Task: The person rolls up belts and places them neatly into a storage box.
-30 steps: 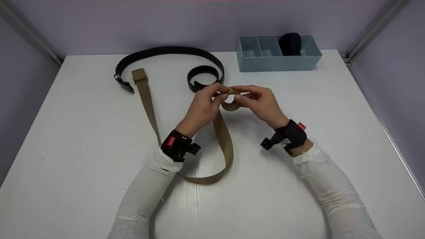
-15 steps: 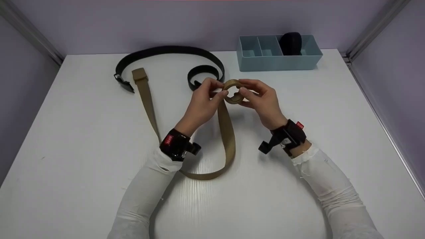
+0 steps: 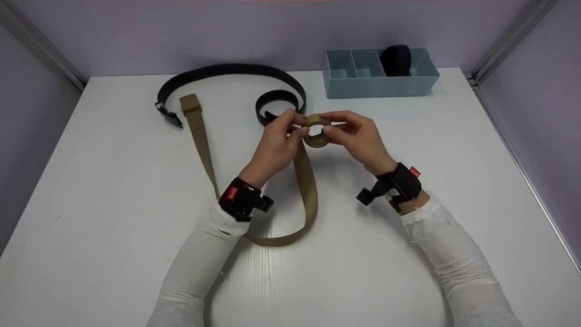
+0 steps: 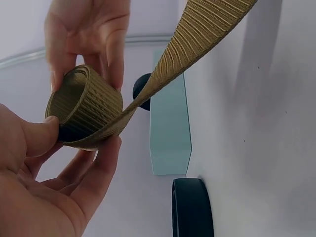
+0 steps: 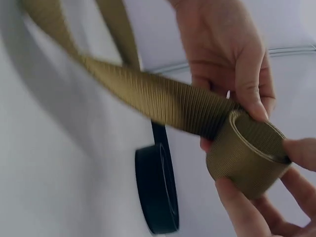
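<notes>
A tan woven webbing belt [image 3: 308,190] has one end wound into a small ring-shaped coil [image 4: 101,106], raised off the table between both hands. My left hand [image 3: 278,141] pinches the coil's left side, thumb at the near rim and fingers behind, where the strap runs off. On the opposite side my right hand [image 3: 361,138] grips it between thumb and fingers. In the right wrist view the coil [image 5: 247,163] shows a few overlapping layers round a wide hollow. The strap drops in a loop towards me, passes under the left forearm, and its buckle end [image 3: 190,104] lies farther back on the left.
Behind the hands a black belt [image 3: 236,69] curves over the white table [image 3: 113,190], its buckle at the left and its other end loosely coiled. At the back right stands a blue divided box [image 3: 376,88] with a black rounded object [image 3: 396,60] in it.
The coil tilted up and has come back down between the hands, with the fingers shifting round its rim. The strap's loose loop has drawn slightly away from me. The black belt and box are unchanged.
</notes>
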`<state>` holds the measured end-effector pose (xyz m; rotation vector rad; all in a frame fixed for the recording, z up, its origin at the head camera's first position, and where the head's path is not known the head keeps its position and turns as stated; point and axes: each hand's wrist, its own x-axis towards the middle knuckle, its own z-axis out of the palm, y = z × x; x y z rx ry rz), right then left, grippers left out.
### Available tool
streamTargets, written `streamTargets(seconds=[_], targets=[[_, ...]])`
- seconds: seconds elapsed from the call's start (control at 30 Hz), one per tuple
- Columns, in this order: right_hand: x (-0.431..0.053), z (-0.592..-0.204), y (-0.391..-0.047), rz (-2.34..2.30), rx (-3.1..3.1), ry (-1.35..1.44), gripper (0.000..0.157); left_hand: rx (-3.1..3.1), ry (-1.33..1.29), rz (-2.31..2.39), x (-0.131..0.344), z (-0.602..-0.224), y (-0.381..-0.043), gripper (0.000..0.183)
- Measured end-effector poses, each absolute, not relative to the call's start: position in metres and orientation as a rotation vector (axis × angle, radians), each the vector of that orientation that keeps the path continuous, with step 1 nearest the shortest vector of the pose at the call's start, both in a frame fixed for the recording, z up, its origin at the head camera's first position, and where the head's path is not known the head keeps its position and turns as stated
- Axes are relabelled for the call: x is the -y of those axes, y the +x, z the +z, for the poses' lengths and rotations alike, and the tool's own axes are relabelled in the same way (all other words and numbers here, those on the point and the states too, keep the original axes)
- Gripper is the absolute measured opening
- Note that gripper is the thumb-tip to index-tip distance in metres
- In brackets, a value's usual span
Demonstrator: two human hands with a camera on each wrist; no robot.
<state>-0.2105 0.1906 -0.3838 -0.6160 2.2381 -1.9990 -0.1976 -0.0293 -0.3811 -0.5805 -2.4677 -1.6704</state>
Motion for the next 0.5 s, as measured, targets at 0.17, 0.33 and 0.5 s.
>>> streamTargets(seconds=[0.17, 0.33, 0.5], targets=[[-0.194, -0.3829, -0.2106, -1.804, -2.386, -0.7, 0.033, 2.557, -0.603, -1.545, 0.0289, -0.3813, -0.1964, 0.007], [-0.1914, -0.3843, -0.2107, -1.937, -2.267, -0.689, 0.033, 2.543, -0.568, -1.651, 0.0299, -0.3804, -0.1964, 0.01], [-0.1876, -0.3864, -0.2098, -2.141, -2.141, -0.572, 0.034, 2.456, -0.495, -1.836, 0.0314, -0.3794, -0.1971, 0.016]])
